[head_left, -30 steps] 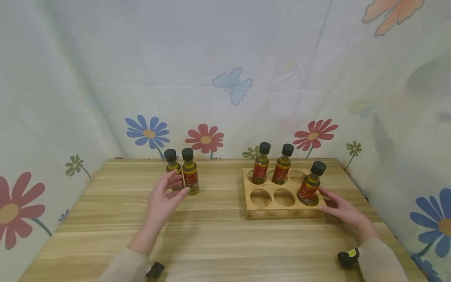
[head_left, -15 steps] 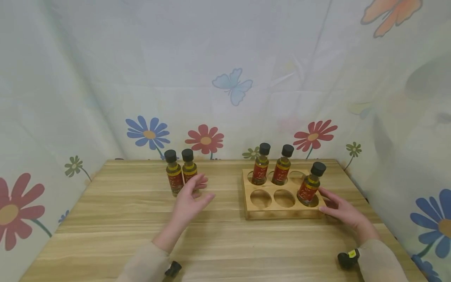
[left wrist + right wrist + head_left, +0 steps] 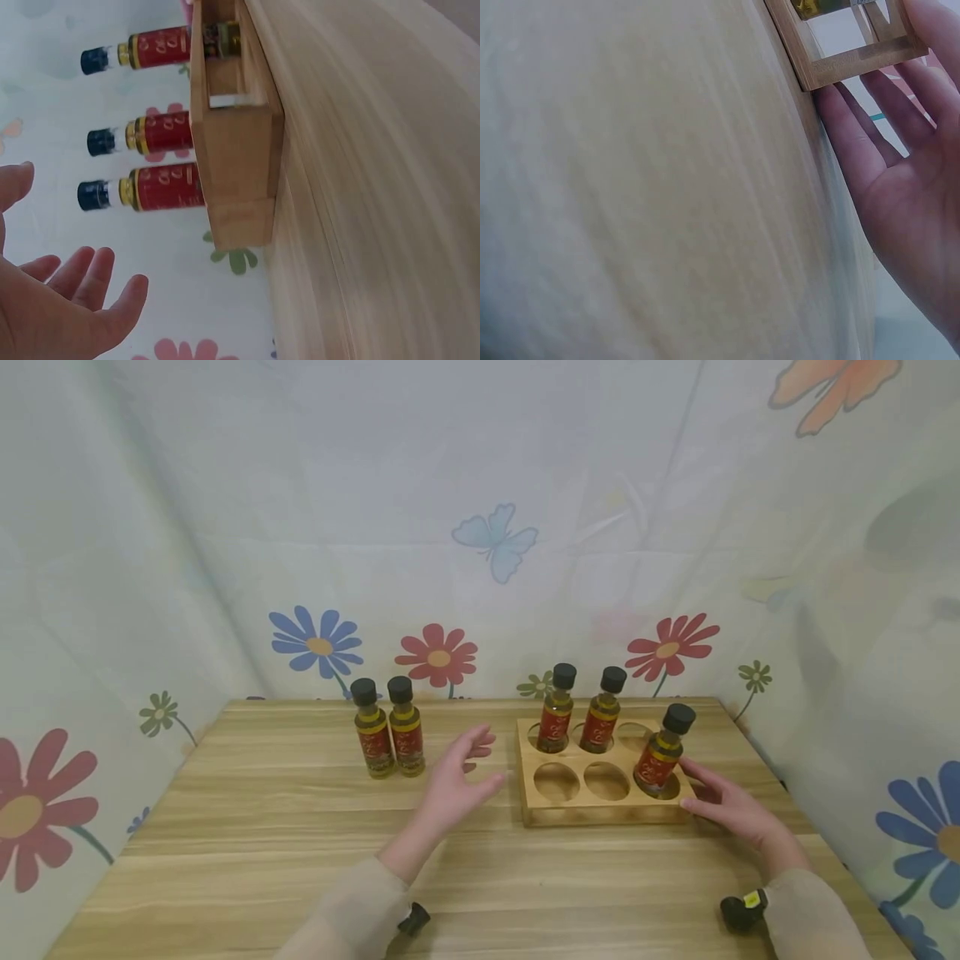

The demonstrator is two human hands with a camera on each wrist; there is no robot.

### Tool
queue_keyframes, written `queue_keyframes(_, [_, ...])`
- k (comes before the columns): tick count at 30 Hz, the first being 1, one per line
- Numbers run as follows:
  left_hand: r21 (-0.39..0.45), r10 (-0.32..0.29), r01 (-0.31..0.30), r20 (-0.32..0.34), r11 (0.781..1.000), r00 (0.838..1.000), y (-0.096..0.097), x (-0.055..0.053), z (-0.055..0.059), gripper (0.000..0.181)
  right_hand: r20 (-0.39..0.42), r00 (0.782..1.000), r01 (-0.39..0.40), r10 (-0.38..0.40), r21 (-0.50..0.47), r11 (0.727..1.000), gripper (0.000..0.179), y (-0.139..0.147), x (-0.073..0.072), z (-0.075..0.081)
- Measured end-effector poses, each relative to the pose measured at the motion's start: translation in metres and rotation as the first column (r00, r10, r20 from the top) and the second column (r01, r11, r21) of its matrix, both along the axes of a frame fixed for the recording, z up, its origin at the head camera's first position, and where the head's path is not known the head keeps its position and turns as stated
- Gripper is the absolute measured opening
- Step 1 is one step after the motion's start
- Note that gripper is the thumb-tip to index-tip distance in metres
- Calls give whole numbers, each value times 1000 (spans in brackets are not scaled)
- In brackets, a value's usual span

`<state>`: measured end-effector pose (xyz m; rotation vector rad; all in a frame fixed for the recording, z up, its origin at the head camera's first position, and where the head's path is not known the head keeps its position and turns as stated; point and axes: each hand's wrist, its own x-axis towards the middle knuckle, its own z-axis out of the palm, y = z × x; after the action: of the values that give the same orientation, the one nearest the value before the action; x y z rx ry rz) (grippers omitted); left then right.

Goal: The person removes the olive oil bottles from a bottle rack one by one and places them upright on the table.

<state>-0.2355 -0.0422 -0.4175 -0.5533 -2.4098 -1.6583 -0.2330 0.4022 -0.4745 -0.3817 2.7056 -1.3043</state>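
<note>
My left hand [image 3: 453,785] is held over the table between two standing bottles and the rack, fingers spread and nothing in it. In the left wrist view the left hand [image 3: 67,307] shows beside the rack's bottles. My right hand [image 3: 731,810] rests against the right end of the wooden bottle rack [image 3: 600,814], its fingers fairly straight along that end in the right wrist view. Three black-capped oil bottles with red labels stand in the rack: a back-left bottle [image 3: 556,714], a back-middle bottle [image 3: 600,714] and a front-right bottle [image 3: 658,760], nearest my right hand.
Two matching bottles stand side by side on the table [image 3: 225,835] to the left, a left bottle [image 3: 375,739] and a right bottle [image 3: 407,735]. Three holes of the rack hold no bottle. A flower-printed cloth [image 3: 375,485] hangs behind and at both sides.
My left hand has moved right, from in front of the two loose bottles towards the rack, leaving both fully in sight. The right hand, rack and bottles stay put.
</note>
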Motion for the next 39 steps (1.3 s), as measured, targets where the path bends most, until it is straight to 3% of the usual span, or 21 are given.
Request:
queue_keyframes(11, [15,-95,96,-10,995,995,46,5,-2,72,-10,1000,5,-5,17,1000,75,-1,0,1])
queue_keyframes(15, [9,-99,99,-1,995,995,61,5,-4,70,-16,1000,9,-9,18,1000,75,-1,0,-1])
queue_keyframes(25, [103,-138,135,18,985,990,95,7,-9,67,-5,1000,16,-16,32,999,76,1,-1,-2])
queue_keyframes(39, [78,-119,111,105,991,987,131,7,-4,68,-1,1000,10,-10,5,1000,75,0,-1,0])
